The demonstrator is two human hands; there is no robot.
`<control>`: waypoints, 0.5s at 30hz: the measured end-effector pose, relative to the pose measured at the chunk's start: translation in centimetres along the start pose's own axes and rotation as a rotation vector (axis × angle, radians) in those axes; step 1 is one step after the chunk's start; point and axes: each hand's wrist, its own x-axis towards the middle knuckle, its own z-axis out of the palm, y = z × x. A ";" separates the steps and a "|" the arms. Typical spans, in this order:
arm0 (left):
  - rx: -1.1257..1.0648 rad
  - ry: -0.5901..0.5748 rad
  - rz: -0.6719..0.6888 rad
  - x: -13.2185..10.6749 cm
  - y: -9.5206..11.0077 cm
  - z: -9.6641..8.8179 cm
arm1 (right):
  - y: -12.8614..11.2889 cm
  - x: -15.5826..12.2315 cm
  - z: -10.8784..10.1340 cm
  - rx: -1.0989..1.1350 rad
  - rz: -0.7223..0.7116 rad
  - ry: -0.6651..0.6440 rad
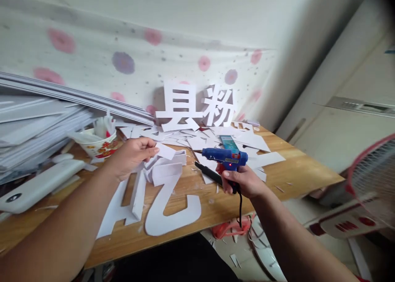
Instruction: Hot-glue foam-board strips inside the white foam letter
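My left hand pinches a small white foam-board strip between thumb and fingers, above the table's middle. My right hand is wrapped round the handle of a blue hot glue gun, its nozzle pointing left toward the strip and its red light lit. A slim black tool, whose kind I cannot make out, sticks out from the same hand below the gun. Under my left hand lies a white cut-out character with upright side walls along part of its upper edges.
Two white raised characters stand against the wall. Flat offcuts and a phone lie before them. A paper cup, a white hand-held device and stacked boards are at left. An electric racket is at right.
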 end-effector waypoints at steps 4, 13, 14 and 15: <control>0.104 -0.055 -0.016 -0.2 -0.4 -2.6 | -0.8 3.8 2.5 -0.081 0.012 -0.142; 0.300 -0.048 0.052 1.5 -3.1 -4.5 | 2.3 8.7 5.7 -0.232 -0.138 -0.191; 0.255 -0.006 0.058 1.7 -3.5 -4.5 | 2.7 8.8 5.9 -0.278 -0.167 -0.157; 0.207 0.031 0.059 1.8 -3.9 -4.5 | 3.1 8.9 6.2 -0.332 -0.197 -0.121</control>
